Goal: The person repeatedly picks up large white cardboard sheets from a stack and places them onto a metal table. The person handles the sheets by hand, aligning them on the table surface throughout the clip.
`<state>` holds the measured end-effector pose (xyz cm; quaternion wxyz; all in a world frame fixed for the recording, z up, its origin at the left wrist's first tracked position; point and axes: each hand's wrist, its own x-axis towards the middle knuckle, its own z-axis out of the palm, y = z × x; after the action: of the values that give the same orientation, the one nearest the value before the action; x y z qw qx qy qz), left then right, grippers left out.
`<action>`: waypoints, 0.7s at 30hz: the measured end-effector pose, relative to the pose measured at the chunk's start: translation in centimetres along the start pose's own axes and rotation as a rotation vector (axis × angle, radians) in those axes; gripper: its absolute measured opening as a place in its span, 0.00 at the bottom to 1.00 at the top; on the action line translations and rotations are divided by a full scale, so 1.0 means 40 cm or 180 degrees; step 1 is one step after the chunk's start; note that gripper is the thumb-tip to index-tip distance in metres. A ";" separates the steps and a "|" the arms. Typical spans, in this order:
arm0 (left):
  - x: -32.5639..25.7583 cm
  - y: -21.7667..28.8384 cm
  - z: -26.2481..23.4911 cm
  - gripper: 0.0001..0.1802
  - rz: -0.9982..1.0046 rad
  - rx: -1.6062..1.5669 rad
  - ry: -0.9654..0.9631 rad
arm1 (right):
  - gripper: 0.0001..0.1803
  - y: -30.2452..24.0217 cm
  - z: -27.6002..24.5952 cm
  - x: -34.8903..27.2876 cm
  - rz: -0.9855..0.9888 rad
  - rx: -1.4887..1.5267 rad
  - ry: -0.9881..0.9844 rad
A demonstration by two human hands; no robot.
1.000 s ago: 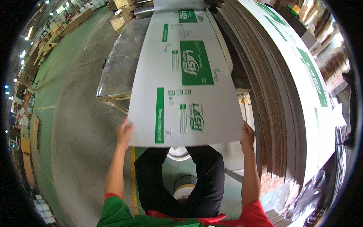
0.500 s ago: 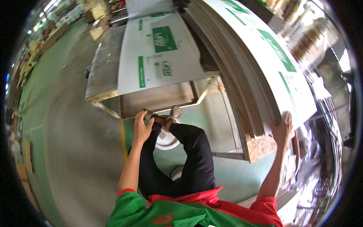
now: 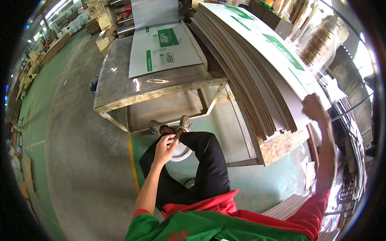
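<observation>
My right hand (image 3: 314, 107) is closed at the right edge of the top white board (image 3: 277, 52) with green print, its fingers curled at the edge. This board lies on a tall, slightly fanned stack of boards (image 3: 257, 80) with brown edges. My left hand (image 3: 164, 149) hovers over my lap near my feet, fingers loosely bent, with nothing visible in it. Ahead, another white board (image 3: 155, 60) with green print lies flat on a metal-topped table (image 3: 114, 76), its far end at an upright grey panel (image 3: 156, 14). Neither hand touches that board.
The stack rests on a wooden base (image 3: 281, 146) at my right. A round white object (image 3: 181, 154) sits between my legs. Pale strips (image 3: 285, 207) lie low at the right. Beyond the stack stands a plastic-wrapped roll (image 3: 323, 42). A yellow floor line (image 3: 132, 164) runs along my left.
The board on the table has slid away from me, baring the near tabletop. My right hand moved up along the stack edge and curled. My left hand shifted right, over my lap.
</observation>
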<state>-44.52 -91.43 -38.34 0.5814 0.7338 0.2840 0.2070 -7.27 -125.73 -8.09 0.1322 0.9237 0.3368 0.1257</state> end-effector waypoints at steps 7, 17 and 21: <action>-0.008 0.457 0.179 0.39 0.0184 -0.4138 -0.2068 | 0.15 -0.414 -0.246 -0.268 -0.2652 -0.0168 0.1787; -0.266 0.239 -0.133 0.19 -0.0457 -0.1529 -0.0197 | 0.25 -0.050 0.346 -0.552 0.2768 0.1552 0.0950; -0.442 0.149 -0.225 0.24 -0.1064 -0.1210 0.0836 | 0.23 -0.214 0.395 -0.536 0.1782 0.2722 0.1145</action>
<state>-62.49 -97.40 -29.93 0.6930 0.5215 0.4300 0.2510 -23.13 -135.97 -28.71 -0.3538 0.9135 0.1163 0.1640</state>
